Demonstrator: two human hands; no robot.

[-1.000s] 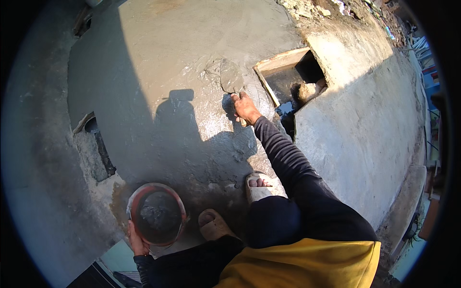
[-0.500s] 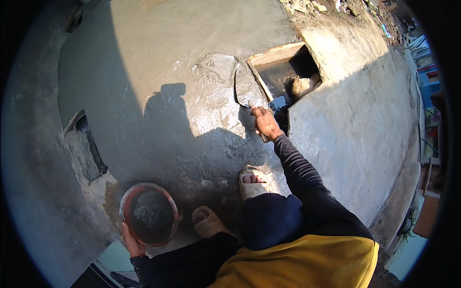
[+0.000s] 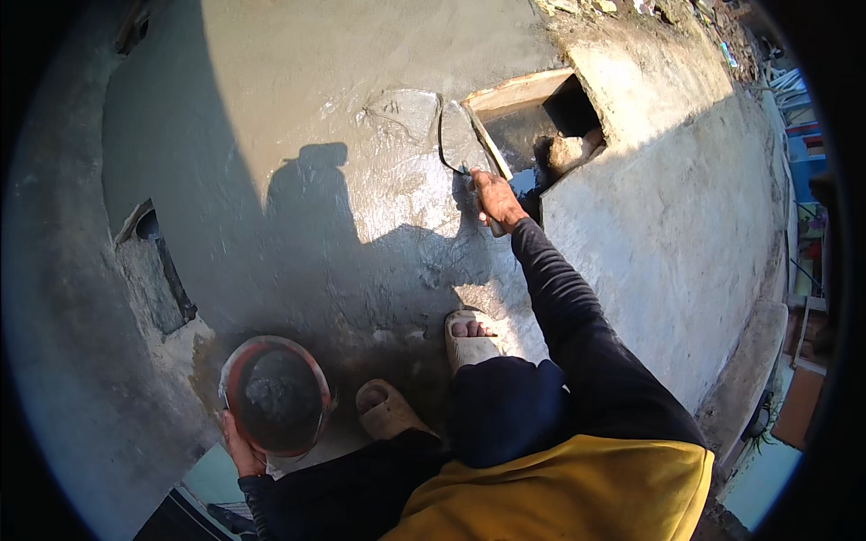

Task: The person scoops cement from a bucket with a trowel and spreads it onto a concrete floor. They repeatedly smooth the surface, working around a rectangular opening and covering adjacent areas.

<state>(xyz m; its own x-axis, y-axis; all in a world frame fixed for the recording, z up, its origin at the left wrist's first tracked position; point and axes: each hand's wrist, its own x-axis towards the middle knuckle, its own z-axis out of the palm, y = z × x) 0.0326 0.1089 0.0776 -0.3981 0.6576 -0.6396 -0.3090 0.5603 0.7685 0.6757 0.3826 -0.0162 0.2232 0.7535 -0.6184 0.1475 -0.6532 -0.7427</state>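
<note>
My right hand point(image 3: 498, 198) is closed round the handle of a trowel point(image 3: 458, 146). Its blade lies on wet grey cement point(image 3: 397, 171), close to the left edge of a square opening point(image 3: 514, 95) with a board-like rim. At the lower left, a reddish bucket point(image 3: 233, 365) holds wet mortar point(image 3: 275, 392). My left hand point(image 3: 242, 448) grips the bucket's near left side, its fingers partly hidden behind the wall.
A stone-like lump point(image 3: 566, 155) sits in the opening. Another hole point(image 3: 149, 225) with a rough edge lies at left. Older pale concrete point(image 3: 658, 216) spreads to the right. My sandalled feet point(image 3: 471, 338) stand near the wet surface, and rubble point(image 3: 600, 11) lies at the far right.
My right hand and the trowel have moved slightly away from me, along the opening's edge. My left hand stays on the bucket. The whole view has shifted a little.
</note>
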